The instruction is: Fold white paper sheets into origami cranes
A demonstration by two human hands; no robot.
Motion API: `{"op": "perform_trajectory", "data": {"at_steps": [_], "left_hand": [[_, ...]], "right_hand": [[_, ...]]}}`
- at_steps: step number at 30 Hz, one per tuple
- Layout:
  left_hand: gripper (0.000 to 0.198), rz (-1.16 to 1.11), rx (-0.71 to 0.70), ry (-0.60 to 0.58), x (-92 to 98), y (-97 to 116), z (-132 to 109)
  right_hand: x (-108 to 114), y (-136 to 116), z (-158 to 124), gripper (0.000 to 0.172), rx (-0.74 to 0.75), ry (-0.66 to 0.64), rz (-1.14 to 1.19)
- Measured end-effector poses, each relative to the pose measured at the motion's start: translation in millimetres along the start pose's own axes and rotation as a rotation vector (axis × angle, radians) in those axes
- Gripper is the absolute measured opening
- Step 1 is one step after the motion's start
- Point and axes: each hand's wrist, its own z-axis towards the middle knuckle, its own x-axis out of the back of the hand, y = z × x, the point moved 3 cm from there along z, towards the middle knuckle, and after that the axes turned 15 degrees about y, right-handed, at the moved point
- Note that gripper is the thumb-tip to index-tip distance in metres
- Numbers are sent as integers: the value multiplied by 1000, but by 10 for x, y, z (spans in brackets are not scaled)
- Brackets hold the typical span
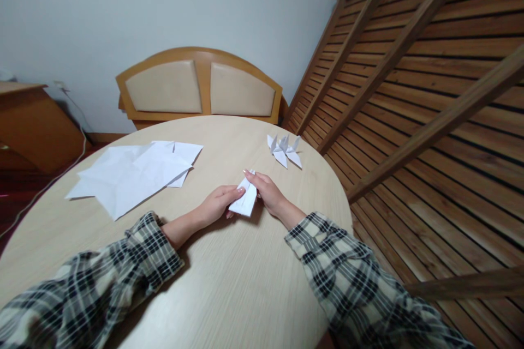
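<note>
Between my hands, over the middle of the round table, is a small folded piece of white paper. My left hand pinches its left side, thumb on top and fingers underneath. At the upper right edge, my right hand grips the same paper, its thumb lying along the top. The fingers below the paper are mostly hidden. Beyond my right hand stand folded white paper cranes, close together; I cannot tell exactly how many.
Several creased white paper sheets lie overlapping on the left of the pale wooden table. A padded headboard stands behind the table. Slatted wooden boards lean along the right side. A cabinet and a cable are at the left.
</note>
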Motion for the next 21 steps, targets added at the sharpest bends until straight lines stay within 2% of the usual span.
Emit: {"op": "perform_trajectory", "data": {"at_steps": [8, 14, 17, 21], "left_hand": [[47, 30, -20, 7, 6, -3, 6], [38, 5, -50, -16, -25, 33, 13], [36, -11, -59, 50, -22, 23, 35], [33, -166, 23, 223, 29, -32, 77]], "right_hand": [[18, 39, 27, 49, 64, 40, -10], [84, 25, 90, 51, 108, 195, 61], [118, 31, 124, 58, 83, 240, 58], [121, 47, 136, 62, 74, 179, 71]]}}
